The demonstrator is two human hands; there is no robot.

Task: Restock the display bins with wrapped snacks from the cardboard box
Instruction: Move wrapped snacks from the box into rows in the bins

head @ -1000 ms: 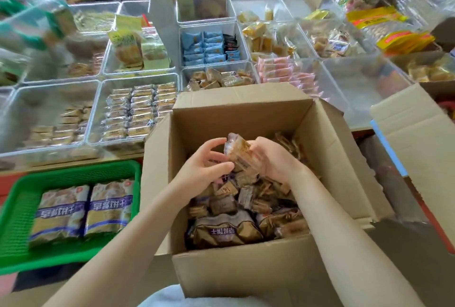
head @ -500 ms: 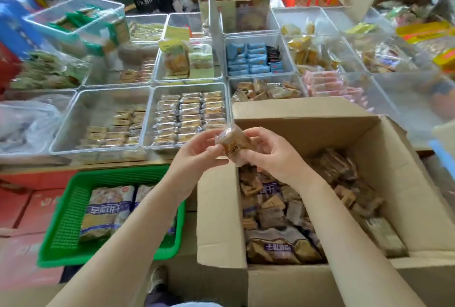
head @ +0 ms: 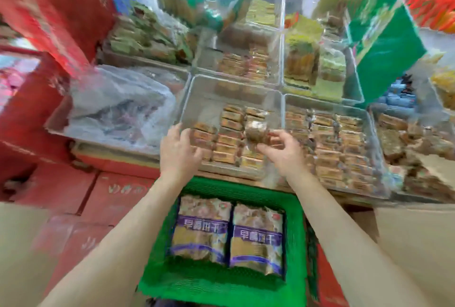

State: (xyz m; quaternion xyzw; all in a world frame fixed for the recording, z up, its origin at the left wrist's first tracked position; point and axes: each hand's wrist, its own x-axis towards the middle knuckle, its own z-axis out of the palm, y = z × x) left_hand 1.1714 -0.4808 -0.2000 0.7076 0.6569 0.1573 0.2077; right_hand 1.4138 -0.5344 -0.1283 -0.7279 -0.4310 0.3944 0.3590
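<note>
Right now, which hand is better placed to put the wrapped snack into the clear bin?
Right. The right hand already holds the wrapped snack above the clear bin. The left hand holds nothing, near the bin's front wall.

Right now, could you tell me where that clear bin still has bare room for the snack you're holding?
The clear bin is bare along its far half and left side, bordered by its walls. The near right is crowded with the snack rows.

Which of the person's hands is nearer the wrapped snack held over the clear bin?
Right. The right hand pinches the wrapped snack; the left hand is apart, over the clear bin's front-left corner.
</note>
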